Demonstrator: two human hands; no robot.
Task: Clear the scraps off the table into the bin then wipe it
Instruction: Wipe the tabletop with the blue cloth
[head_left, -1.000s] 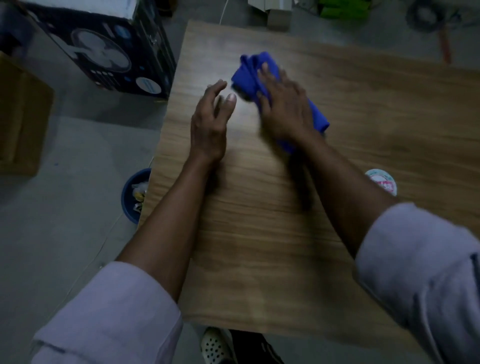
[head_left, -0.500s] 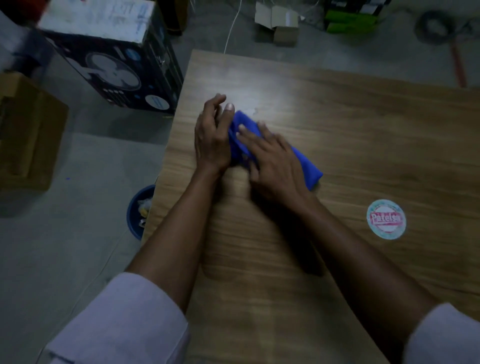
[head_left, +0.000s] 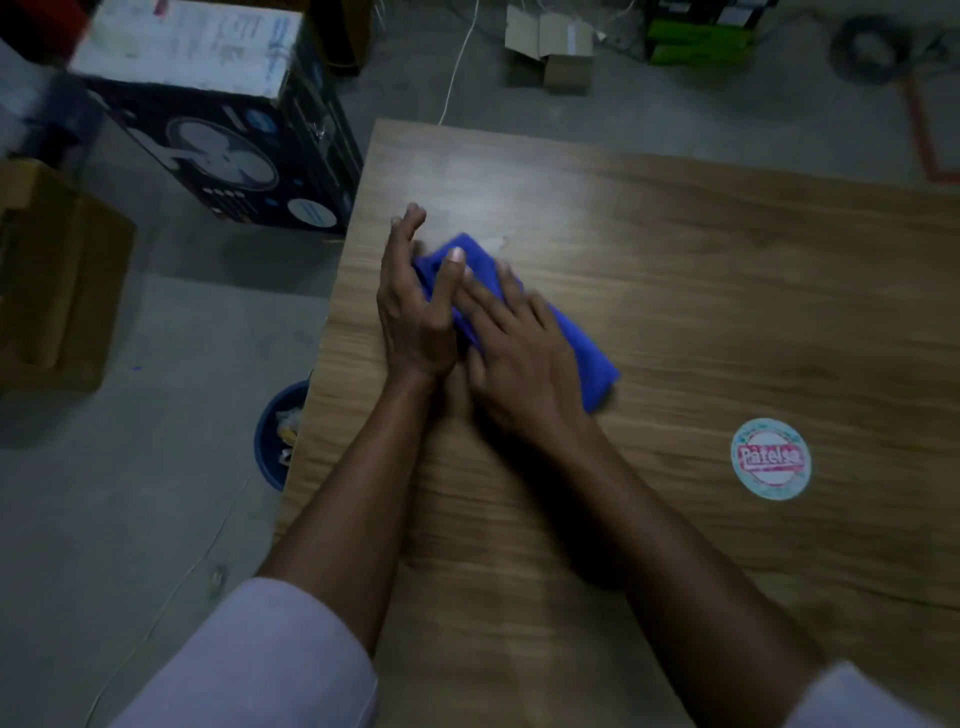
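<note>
On the head cam I've got the right hand (head_left: 524, 358) flat, fingers straight, pressing the folded blue cloth (head_left: 592, 364) onto the wood-grain bench (head_left: 727, 286) near its left edge. The left hand (head_left: 415, 312) stands on edge against the cloth's left end, fingers relaxed, gripping nothing. The round blue bin (head_left: 270, 441) with scraps in it sits on the floor, tucked at that edge.
</note>
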